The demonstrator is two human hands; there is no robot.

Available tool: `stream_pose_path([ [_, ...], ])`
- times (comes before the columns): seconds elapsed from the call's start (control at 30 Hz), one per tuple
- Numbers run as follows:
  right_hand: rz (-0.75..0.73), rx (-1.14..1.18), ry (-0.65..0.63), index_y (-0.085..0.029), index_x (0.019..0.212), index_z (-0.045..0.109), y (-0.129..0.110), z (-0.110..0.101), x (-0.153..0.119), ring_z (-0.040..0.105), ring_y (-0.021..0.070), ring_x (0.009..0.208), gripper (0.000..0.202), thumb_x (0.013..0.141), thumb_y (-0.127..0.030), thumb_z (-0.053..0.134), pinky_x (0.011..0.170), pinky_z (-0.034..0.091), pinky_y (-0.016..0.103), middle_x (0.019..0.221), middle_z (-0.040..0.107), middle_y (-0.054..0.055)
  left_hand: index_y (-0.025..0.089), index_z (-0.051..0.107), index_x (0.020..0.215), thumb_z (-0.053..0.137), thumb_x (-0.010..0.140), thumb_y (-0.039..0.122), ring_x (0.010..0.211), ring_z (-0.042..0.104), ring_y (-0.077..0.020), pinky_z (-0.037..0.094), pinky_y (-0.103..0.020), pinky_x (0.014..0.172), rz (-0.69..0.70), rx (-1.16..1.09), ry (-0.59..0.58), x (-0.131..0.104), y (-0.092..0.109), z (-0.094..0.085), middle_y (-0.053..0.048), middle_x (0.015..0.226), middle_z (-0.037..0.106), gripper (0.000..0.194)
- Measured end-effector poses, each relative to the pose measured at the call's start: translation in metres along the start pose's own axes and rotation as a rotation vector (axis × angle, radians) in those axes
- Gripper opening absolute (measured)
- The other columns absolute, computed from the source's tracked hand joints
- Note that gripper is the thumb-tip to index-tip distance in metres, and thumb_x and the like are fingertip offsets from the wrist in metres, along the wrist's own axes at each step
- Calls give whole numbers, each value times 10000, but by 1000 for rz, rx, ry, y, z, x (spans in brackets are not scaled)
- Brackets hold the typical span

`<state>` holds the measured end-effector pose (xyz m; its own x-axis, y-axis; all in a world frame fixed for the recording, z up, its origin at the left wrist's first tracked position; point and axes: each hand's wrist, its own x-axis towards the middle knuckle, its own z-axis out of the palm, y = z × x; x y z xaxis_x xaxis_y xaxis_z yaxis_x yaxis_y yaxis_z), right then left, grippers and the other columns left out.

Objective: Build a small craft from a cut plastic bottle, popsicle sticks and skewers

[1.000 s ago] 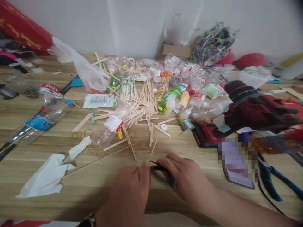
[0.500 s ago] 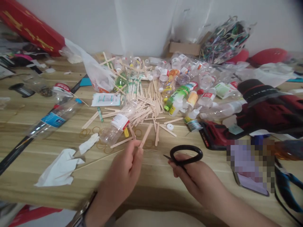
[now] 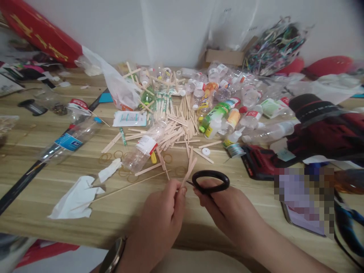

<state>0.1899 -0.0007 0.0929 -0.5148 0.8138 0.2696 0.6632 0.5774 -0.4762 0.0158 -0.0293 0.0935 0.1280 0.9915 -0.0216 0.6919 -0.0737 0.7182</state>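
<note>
Between the thumb and fingers of my left hand is a flat wooden craft stick, slanting up and away. My right hand is closed around black-handled scissors; one large handle loop stands up above the fingers. The dark tip of the scissors points left and meets the lower part of the stick, close to my left fingertips. Most of the blades is hidden. Just beyond both hands lies a heap of loose craft sticks. A clear plastic bottle rests beside the heap.
Many plastic bottles crowd the back right. A red and black power tool and a phone lie on the right. Crumpled tissue, a blue-labelled bottle and a black bar are at left.
My left hand has moved right with the craft stick, and my right hand has come left with the scissors. Their tip, apart from the stick before, is now at it.
</note>
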Motion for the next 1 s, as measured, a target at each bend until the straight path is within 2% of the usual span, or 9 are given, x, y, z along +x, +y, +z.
stream_pose_path([
  [0.3, -56, -113, 35, -186, 1002, 609, 4, 3, -5, 675, 184, 582, 280, 1022, -246, 337, 503, 480, 258, 722, 683, 37, 217, 534, 860, 318, 977, 224, 536, 653, -199, 352, -269, 475, 107, 188, 67, -1, -2, 5, -6, 622, 674, 247],
  [0.43, -191, -327, 81, -183, 887, 607, 6, 0, -7, 642, 174, 496, 335, 955, -95, 291, 401, 436, 257, 636, 643, 28, 204, 552, 875, 322, 966, 166, 561, 662, -205, 441, -282, 516, 235, 330, 77, -1, -4, 6, -25, 638, 684, 250],
  [0.53, -305, -372, 96, -157, 984, 622, 15, 2, -9, 677, 173, 567, 371, 888, -24, 289, 430, 486, 249, 730, 692, 55, 170, 562, 908, 394, 904, 84, 564, 652, -197, 484, -288, 535, 351, 452, 64, -2, -4, 7, -36, 660, 684, 189],
  [0.6, -272, -284, 82, -161, 1015, 639, 21, 4, -7, 680, 165, 570, 314, 918, -91, 350, 457, 514, 239, 782, 711, 65, 143, 562, 918, 426, 856, 37, 537, 627, -192, 470, -289, 495, 443, 549, 127, -3, -3, 9, -41, 663, 669, 183],
  [0.67, -190, -88, 21, -195, 828, 665, 24, 5, -3, 641, 138, 486, 294, 959, -184, 402, 430, 497, 203, 663, 686, 29, 136, 555, 895, 431, 845, 20, 495, 586, -178, 444, -283, 464, 497, 641, 238, -3, -1, 13, -26, 618, 628, 177],
  [0.73, -123, 123, -78, -219, 579, 594, 24, 5, 2, 571, 106, 391, 459, 992, -247, 394, 380, 454, 162, 497, 604, -6, 133, 553, 885, 434, 850, 29, 482, 567, -175, 432, -283, 451, 511, 699, 315, -2, 1, 16, -15, 584, 597, 162],
  [0.8, -98, 209, -143, -225, 485, 533, 25, 5, 4, 537, 93, 356, 545, 1006, -267, 377, 368, 437, 144, 433, 558, -14, 123, 560, 905, 453, 840, 38, 488, 574, -180, 440, -284, 449, 489, 725, 347, -1, 2, 19, -15, 573, 599, 151],
  [0.9, -153, -5, -26, -205, 756, 685, 32, 7, -2, 632, 134, 469, 366, 978, -223, 395, 436, 490, 184, 607, 679, 25, 128, 571, 926, 520, 789, 21, 499, 607, -184, 475, -274, 458, 415, 698, 268, 2, 2, 19, -18, 600, 647, 181],
  [1.0, -230, -208, 64, -167, 1038, 684, 35, 10, -10, 696, 193, 616, 350, 946, -158, 346, 482, 502, 245, 804, 733, 91, 150, 573, 911, 551, 785, 22, 530, 649, -192, 528, -283, 494, 381, 602, 103, 3, -1, 17, -27, 662, 691, 181],
])
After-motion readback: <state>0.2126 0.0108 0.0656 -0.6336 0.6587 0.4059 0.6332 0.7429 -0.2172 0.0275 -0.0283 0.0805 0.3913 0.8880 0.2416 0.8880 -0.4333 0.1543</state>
